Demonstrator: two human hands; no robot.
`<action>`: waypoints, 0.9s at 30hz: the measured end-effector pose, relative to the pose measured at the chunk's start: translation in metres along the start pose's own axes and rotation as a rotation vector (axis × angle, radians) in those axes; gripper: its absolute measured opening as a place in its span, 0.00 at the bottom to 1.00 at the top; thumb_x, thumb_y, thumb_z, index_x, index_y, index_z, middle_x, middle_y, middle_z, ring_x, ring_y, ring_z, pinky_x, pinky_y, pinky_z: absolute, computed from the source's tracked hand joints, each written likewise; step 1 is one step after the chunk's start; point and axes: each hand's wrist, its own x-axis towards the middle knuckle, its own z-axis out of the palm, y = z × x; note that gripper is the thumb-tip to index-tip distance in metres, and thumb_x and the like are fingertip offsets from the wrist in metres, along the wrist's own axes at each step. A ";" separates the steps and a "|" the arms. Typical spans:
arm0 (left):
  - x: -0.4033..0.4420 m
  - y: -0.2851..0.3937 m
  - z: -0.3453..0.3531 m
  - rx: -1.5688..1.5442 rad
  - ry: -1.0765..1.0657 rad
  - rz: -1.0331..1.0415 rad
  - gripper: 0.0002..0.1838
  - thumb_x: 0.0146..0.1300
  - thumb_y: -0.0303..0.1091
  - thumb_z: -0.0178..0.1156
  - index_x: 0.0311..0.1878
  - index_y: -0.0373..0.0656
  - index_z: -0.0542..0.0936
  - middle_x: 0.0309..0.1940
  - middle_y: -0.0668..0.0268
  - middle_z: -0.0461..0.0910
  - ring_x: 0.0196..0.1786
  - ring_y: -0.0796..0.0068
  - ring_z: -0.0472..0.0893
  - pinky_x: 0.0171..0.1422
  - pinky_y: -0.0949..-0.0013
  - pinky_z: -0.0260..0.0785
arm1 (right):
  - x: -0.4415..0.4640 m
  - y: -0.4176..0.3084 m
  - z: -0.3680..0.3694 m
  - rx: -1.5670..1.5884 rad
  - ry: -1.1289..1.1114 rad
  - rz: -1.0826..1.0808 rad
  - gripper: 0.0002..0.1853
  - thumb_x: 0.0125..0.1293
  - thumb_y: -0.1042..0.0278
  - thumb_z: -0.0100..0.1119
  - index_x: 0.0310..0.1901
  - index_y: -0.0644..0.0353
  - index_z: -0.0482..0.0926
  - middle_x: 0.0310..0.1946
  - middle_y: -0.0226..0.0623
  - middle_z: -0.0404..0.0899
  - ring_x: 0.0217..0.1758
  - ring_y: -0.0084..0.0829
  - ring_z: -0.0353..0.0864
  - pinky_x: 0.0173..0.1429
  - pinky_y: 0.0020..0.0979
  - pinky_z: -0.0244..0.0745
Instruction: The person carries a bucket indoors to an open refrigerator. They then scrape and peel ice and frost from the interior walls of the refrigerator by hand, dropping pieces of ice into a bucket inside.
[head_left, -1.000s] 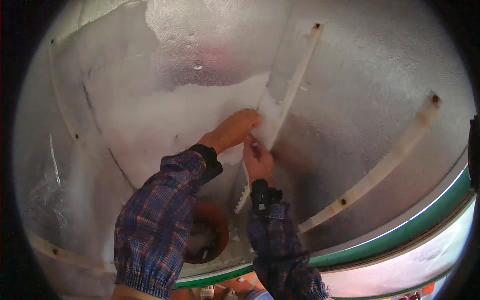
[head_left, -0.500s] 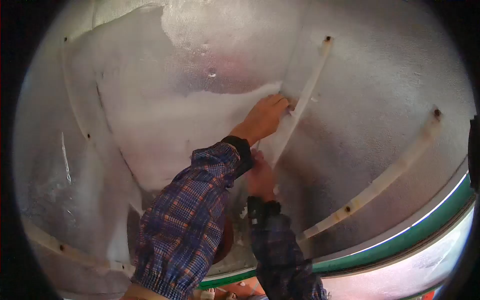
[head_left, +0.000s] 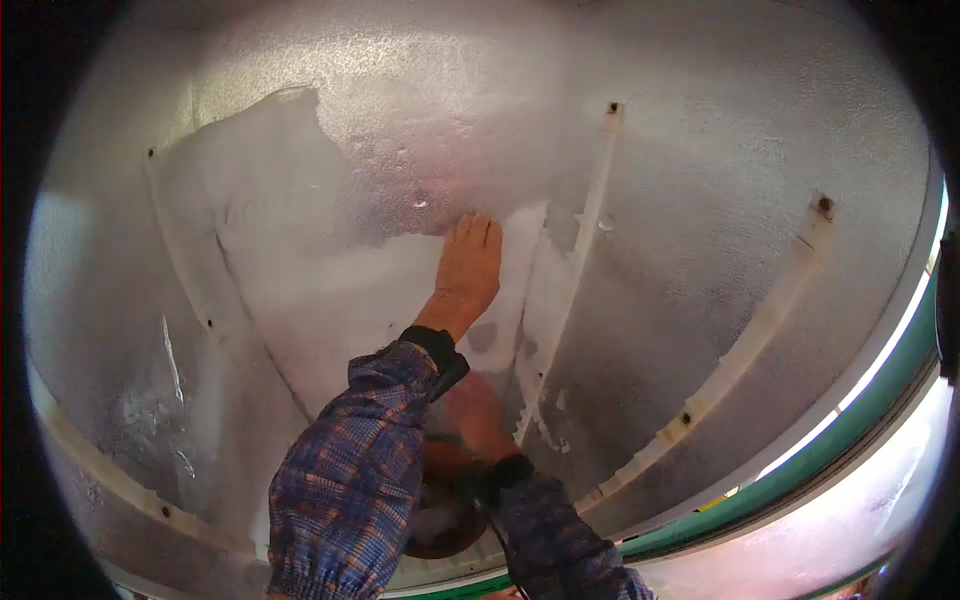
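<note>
A curved pale strip [head_left: 765,325] at the right is dotted with dark spots [head_left: 685,418], a green band [head_left: 850,430] is bordered below by a pinkish-white surface [head_left: 800,545], and bright streaks [head_left: 173,360] are seen at far left.

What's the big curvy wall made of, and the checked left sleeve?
The wall might be metal or foil, hard to say which: dull silvery sheen, bumpy patches. The left sleeve looks like soft woven cloth, matte, with gathered folds.

Your left sleeve [head_left: 350,480]: dark blue plaid, orange and pale lines, loose puffed cloth, elbow end gathered; black wristband [head_left: 435,352]. Your right sleeve [head_left: 560,545]: similar plaid, darker; second black wristband [head_left: 512,470].
</note>
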 end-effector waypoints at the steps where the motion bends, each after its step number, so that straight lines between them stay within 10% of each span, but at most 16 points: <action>1: -0.006 -0.006 0.003 -0.062 -0.010 0.023 0.15 0.46 0.23 0.56 0.41 0.36 0.73 0.42 0.56 0.70 0.49 0.57 0.69 0.53 0.57 0.63 | 0.005 0.000 0.027 -0.374 0.022 -0.332 0.20 0.67 0.63 0.51 0.57 0.62 0.67 0.50 0.38 0.71 0.56 0.33 0.70 0.58 0.34 0.68; 2: -0.007 -0.004 0.004 -0.074 -0.059 -0.011 0.16 0.46 0.23 0.56 0.41 0.36 0.73 0.41 0.56 0.70 0.48 0.56 0.69 0.53 0.57 0.63 | 0.006 -0.021 0.044 -0.763 0.029 -0.577 0.20 0.67 0.63 0.51 0.57 0.63 0.67 0.48 0.35 0.71 0.53 0.30 0.71 0.55 0.31 0.70; 7: 0.004 -0.001 -0.003 -0.062 -0.172 -0.067 0.15 0.45 0.24 0.58 0.40 0.36 0.74 0.41 0.55 0.70 0.47 0.56 0.70 0.52 0.58 0.64 | 0.055 -0.086 0.068 0.248 -0.148 -0.265 0.12 0.69 0.65 0.45 0.48 0.63 0.70 0.45 0.37 0.73 0.47 0.30 0.74 0.52 0.27 0.71; 9: 0.008 -0.003 -0.004 -0.043 -0.130 -0.039 0.15 0.45 0.25 0.58 0.40 0.36 0.74 0.41 0.55 0.70 0.46 0.57 0.70 0.52 0.59 0.64 | 0.051 -0.105 0.079 -0.709 0.009 -0.535 0.09 0.69 0.69 0.43 0.44 0.63 0.70 0.44 0.37 0.74 0.47 0.31 0.74 0.52 0.26 0.71; 10: 0.009 -0.002 -0.005 -0.047 -0.191 -0.055 0.15 0.45 0.26 0.59 0.39 0.36 0.74 0.41 0.55 0.70 0.47 0.57 0.70 0.52 0.59 0.63 | 0.056 -0.106 0.081 -0.706 0.010 -0.535 0.09 0.69 0.69 0.43 0.44 0.63 0.70 0.44 0.37 0.74 0.47 0.31 0.74 0.52 0.26 0.71; 12: 0.012 -0.001 -0.008 -0.051 -0.253 -0.073 0.15 0.45 0.27 0.60 0.39 0.36 0.75 0.41 0.55 0.71 0.48 0.56 0.70 0.52 0.58 0.63 | 0.067 -0.105 0.081 0.264 -0.074 -0.197 0.08 0.69 0.70 0.42 0.43 0.63 0.70 0.44 0.36 0.74 0.47 0.27 0.73 0.53 0.25 0.69; 13: 0.013 -0.001 -0.008 -0.057 -0.296 -0.090 0.15 0.45 0.28 0.61 0.39 0.36 0.75 0.41 0.54 0.71 0.48 0.56 0.70 0.52 0.58 0.63 | 0.075 -0.100 0.073 0.266 -0.072 -0.193 0.08 0.69 0.70 0.42 0.43 0.63 0.70 0.44 0.36 0.74 0.47 0.27 0.73 0.53 0.25 0.69; 15: 0.016 0.000 -0.007 -0.061 -0.339 -0.107 0.16 0.44 0.29 0.62 0.39 0.37 0.75 0.41 0.54 0.72 0.49 0.56 0.70 0.52 0.58 0.63 | 0.080 -0.093 0.069 -0.451 -0.118 -0.521 0.10 0.70 0.69 0.39 0.43 0.64 0.70 0.43 0.37 0.74 0.46 0.23 0.72 0.53 0.24 0.68; 18: 0.011 -0.001 -0.005 0.001 -0.464 -0.118 0.21 0.46 0.31 0.61 0.45 0.32 0.74 0.53 0.48 0.69 0.59 0.51 0.66 0.63 0.58 0.58 | 0.071 -0.093 0.081 -0.063 -0.104 -0.364 0.08 0.67 0.74 0.41 0.42 0.64 0.71 0.42 0.37 0.75 0.44 0.22 0.71 0.53 0.25 0.67; 22: 0.014 -0.001 -0.017 -0.096 -0.363 -0.085 0.21 0.47 0.33 0.60 0.45 0.33 0.74 0.51 0.50 0.71 0.59 0.50 0.66 0.65 0.56 0.56 | 0.080 -0.094 0.065 -0.366 -0.037 -0.561 0.07 0.65 0.78 0.43 0.40 0.64 0.71 0.41 0.36 0.75 0.44 0.25 0.72 0.52 0.27 0.68; 25: 0.007 -0.006 -0.025 0.036 -0.329 -0.022 0.18 0.47 0.32 0.59 0.43 0.34 0.76 0.46 0.53 0.73 0.54 0.53 0.68 0.61 0.57 0.58 | 0.074 -0.090 0.071 0.443 -0.071 -0.239 0.07 0.63 0.80 0.45 0.40 0.65 0.72 0.41 0.36 0.75 0.44 0.26 0.72 0.51 0.28 0.68; 27: 0.001 -0.005 -0.017 0.182 -0.279 0.036 0.16 0.48 0.32 0.57 0.41 0.35 0.77 0.42 0.56 0.73 0.50 0.57 0.69 0.57 0.57 0.60 | 0.075 -0.087 0.068 -0.772 -0.010 -0.738 0.07 0.66 0.77 0.44 0.43 0.65 0.71 0.41 0.37 0.75 0.45 0.28 0.73 0.51 0.28 0.69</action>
